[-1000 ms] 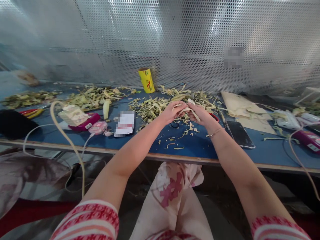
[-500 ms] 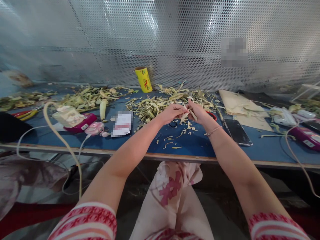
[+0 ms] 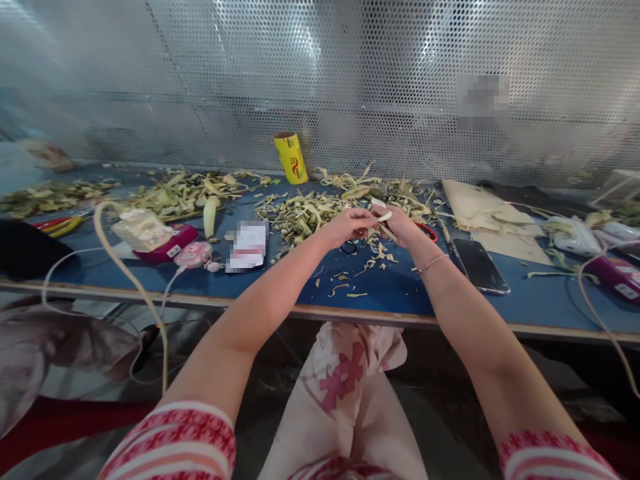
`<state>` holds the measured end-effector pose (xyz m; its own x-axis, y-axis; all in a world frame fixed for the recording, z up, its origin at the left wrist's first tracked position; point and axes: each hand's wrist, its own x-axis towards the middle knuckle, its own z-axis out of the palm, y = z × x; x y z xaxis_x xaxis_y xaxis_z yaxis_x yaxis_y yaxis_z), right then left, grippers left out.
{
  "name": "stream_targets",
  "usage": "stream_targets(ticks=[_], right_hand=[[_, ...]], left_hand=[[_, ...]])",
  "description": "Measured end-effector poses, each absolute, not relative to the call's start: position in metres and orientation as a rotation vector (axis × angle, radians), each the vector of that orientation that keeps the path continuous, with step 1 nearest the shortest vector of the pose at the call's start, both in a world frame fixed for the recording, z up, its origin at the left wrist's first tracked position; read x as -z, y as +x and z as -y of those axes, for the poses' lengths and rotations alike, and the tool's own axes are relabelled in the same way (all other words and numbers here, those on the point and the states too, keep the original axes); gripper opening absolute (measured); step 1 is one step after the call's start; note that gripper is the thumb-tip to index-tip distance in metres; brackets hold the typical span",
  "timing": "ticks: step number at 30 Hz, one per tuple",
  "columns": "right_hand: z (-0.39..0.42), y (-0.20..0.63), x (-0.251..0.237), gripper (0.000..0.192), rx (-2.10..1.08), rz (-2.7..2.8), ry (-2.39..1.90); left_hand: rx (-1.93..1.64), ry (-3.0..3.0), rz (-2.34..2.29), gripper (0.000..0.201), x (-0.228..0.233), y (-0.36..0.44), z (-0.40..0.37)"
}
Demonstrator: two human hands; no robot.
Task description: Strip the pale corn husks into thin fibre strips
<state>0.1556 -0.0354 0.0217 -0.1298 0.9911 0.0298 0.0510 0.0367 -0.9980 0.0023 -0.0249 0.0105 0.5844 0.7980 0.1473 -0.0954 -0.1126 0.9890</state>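
Observation:
My left hand (image 3: 351, 225) and my right hand (image 3: 400, 225) meet over the blue table (image 3: 370, 293), both with fingers closed. Between them is a pale plant strip (image 3: 384, 217), its light end sticking up from the fingertips. Exactly how each finger grips it is hard to see. Behind and left of the hands spreads a heap of dried yellow-green plant pieces (image 3: 303, 217). Small pale scraps (image 3: 356, 295) lie in front. A red loop handle (image 3: 426, 231) shows beside my right wrist, the rest of that tool being hidden.
A yellow cardboard tube (image 3: 291, 159) stands at the back. To the right lie a phone (image 3: 481, 267) and flat cardboard (image 3: 510, 247). On the left are a labelled card (image 3: 249, 245), a magenta device (image 3: 167, 245) and a hanging cable (image 3: 143, 293). A perforated metal wall (image 3: 370, 80) closes the back.
The plant strip has turned, and its pale end now points up between my hands. My fingers have shifted slightly around it. The whole view has drifted a little.

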Motion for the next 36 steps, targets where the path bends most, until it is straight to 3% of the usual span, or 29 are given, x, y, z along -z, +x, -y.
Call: stream_targets(ticks=[9, 12, 14, 16, 19, 21, 23, 28, 36], right_hand=[[0.035, 0.159, -0.024, 0.037, -1.400, 1.251, -1.160], [0.027, 0.163, -0.022, 0.032, -1.350, 1.151, -1.261], [0.019, 0.166, -0.018, 0.021, -1.124, 1.141, -1.369], [0.014, 0.171, -0.015, 0.009, -0.691, 1.204, -1.391], [0.018, 0.177, -0.015, 0.024, -0.065, 1.367, -1.204], [0.025, 0.177, -0.018, 0.020, 0.155, 1.541, -1.085], [0.032, 0.174, -0.020, 0.014, 0.299, 1.771, -0.998], [0.032, 0.162, -0.012, 0.028, 0.448, 2.205, -0.863], [0.035, 0.154, -0.004, 0.030, 0.670, 2.343, -1.025]], left_hand=[[-0.844, 1.447, -0.637, 0.019, -0.005, 0.003, 0.019], [-0.868, 1.403, -0.652, 0.017, -0.007, 0.003, 0.020], [-0.924, 1.371, -0.682, 0.016, -0.008, 0.002, 0.019], [-0.994, 1.326, -0.736, 0.015, -0.007, 0.001, 0.016], [-1.098, 1.224, -0.841, 0.014, -0.008, -0.001, 0.010], [-1.151, 1.154, -0.882, 0.013, -0.009, -0.003, 0.009], [-1.191, 1.113, -0.877, 0.013, -0.011, -0.005, 0.009], [-1.222, 1.056, -0.870, 0.014, -0.013, -0.004, 0.011], [-1.075, 0.984, -0.864, 0.013, -0.018, -0.001, 0.016]])
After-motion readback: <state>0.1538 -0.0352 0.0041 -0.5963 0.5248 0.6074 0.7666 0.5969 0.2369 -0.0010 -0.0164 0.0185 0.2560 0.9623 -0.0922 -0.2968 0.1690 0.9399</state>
